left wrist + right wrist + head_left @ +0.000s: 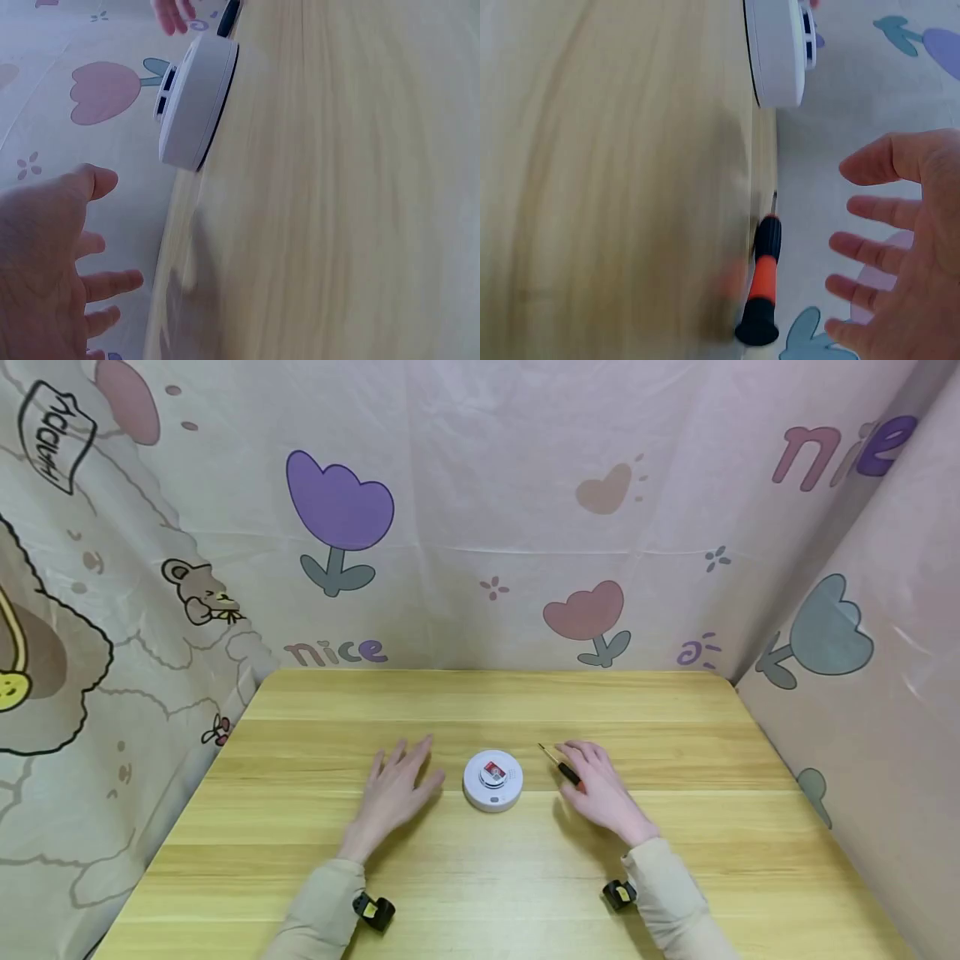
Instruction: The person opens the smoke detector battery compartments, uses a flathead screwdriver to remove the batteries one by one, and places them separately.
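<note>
A round white smoke detector [492,793] with a red label on its raised centre sits on the wooden table between both hands. My left hand [397,789] hovers to its left, fingers spread and holding nothing; the left wrist view shows the palm facing the detector [196,105]. Over on the right, a small screwdriver [568,772] with a black and orange handle lies on the table, its thin tip pointing away and left. My right hand [600,789] is above and beside this screwdriver, partly covering its handle. In the right wrist view the fingers are apart from the screwdriver [765,279].
The yellow wooden table [495,702] ends at a patterned curtain [465,468] behind and at both sides. Each sleeve carries a small black wrist camera, one on the left [373,911] and one on the right [619,895].
</note>
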The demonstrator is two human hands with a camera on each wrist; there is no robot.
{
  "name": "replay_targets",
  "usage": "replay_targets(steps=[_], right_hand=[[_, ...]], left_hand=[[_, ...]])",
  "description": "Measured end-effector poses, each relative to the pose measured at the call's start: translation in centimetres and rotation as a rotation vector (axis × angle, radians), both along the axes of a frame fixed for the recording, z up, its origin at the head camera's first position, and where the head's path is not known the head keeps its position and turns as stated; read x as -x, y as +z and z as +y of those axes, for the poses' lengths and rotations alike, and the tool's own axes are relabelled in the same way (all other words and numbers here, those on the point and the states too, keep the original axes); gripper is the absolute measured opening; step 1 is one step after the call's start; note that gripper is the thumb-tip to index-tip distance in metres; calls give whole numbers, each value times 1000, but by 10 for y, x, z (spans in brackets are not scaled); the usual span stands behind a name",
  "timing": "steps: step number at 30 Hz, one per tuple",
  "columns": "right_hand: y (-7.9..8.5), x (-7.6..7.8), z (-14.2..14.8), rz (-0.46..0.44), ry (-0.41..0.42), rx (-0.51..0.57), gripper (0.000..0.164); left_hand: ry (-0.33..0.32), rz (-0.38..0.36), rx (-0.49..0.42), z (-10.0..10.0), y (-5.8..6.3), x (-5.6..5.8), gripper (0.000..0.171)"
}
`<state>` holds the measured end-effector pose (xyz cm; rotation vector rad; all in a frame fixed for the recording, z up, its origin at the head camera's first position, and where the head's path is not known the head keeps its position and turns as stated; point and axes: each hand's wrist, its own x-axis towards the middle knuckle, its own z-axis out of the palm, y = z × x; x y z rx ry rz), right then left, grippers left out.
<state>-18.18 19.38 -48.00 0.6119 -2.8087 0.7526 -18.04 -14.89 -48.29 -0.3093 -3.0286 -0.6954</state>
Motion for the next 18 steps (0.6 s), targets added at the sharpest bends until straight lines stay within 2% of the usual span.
replay_targets(steps=[6,11,18], right_hand=[[5,-2,-16,-45,78,0,60],[8,-3,-28,-99,107,-10,54],[8,-4,-39,-195,133,43,52]], left_hand=[[-15,-21,-38,12,-1,-3,69],[-5,-4,-35,22,0,-4,72],[-12,8,-53,34,-1,-5,71]])
